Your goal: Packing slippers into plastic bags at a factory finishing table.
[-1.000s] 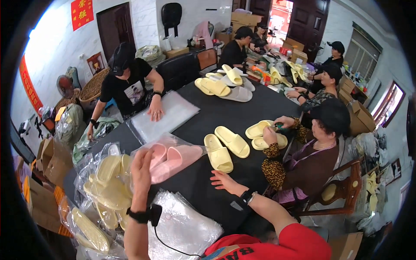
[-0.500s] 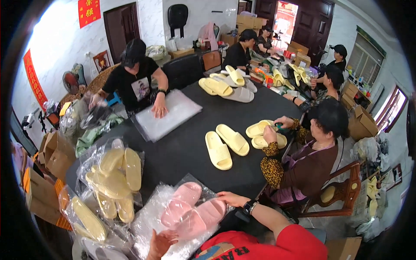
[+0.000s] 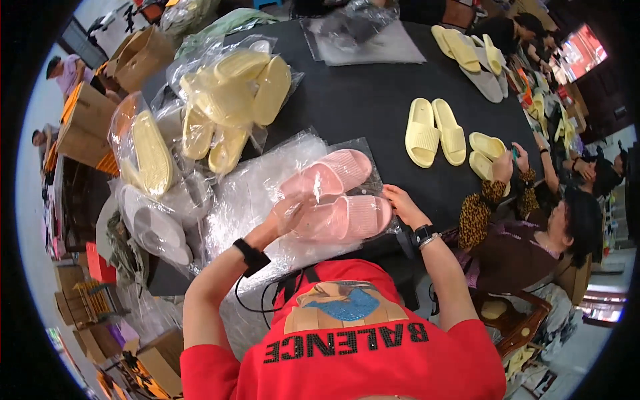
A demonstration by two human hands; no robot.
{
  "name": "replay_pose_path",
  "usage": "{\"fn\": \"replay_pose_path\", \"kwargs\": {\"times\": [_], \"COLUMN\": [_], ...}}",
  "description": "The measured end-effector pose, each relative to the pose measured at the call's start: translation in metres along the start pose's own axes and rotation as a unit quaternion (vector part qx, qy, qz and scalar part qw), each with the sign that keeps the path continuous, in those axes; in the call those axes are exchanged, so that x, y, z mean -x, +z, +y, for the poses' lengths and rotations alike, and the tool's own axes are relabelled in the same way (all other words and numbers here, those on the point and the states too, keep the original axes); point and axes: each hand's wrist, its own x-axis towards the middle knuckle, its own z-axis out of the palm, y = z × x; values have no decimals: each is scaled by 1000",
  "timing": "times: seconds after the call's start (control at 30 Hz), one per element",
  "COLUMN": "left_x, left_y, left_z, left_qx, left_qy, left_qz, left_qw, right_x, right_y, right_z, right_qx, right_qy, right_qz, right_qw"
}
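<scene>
A pair of pink slippers (image 3: 347, 219) lies in a clear plastic bag (image 3: 363, 153), on top of a stack of clear bags (image 3: 243, 220) at the near table edge. My right hand (image 3: 403, 205) pinches the bag's right edge, beside the toe of the nearer slipper. At the heel end, my left hand (image 3: 292, 212) is closed on the bag's plastic; glare partly covers its fingers. To the left, yellow slippers (image 3: 233, 97) in clear bags are heaped up, with bagged grey slippers (image 3: 157, 230) nearer me.
Unbagged yellow slippers (image 3: 437, 133) stand on the black table (image 3: 347, 100). At the right, a co-worker's hands (image 3: 510, 165) are over another yellow pair (image 3: 485, 150). More bags (image 3: 370, 47) and yellow and grey slippers (image 3: 470, 53) lie at the far side. Cardboard boxes (image 3: 87, 123) stand left.
The view has tilted down toward my body. My left hand has gone from spread fingers to the bag's heel end. My right hand stays at the bag's edge. The pink slippers now lie more level.
</scene>
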Motion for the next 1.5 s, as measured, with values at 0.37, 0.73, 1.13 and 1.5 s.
{"fn": "replay_pose_path", "kwargs": {"times": [0.37,0.73,1.13,1.5], "left_x": [-53,25,57,115], "left_y": [40,12,16,-47], "left_z": [4,-22,-79,31], "left_qx": [-55,-170,22,424], "left_qy": [146,29,-181,-204], "left_qz": [10,72,-24,-132], "left_qw": [988,982,983,872], "right_x": [3,12,19,32], "right_y": [37,45,39,114], "right_z": [-14,-25,-1,-20], "right_qx": [-33,46,170,628], "right_qy": [-26,-37,-74,-303], "right_qz": [-51,-6,37,-148], "right_qw": [998,998,982,702]}}
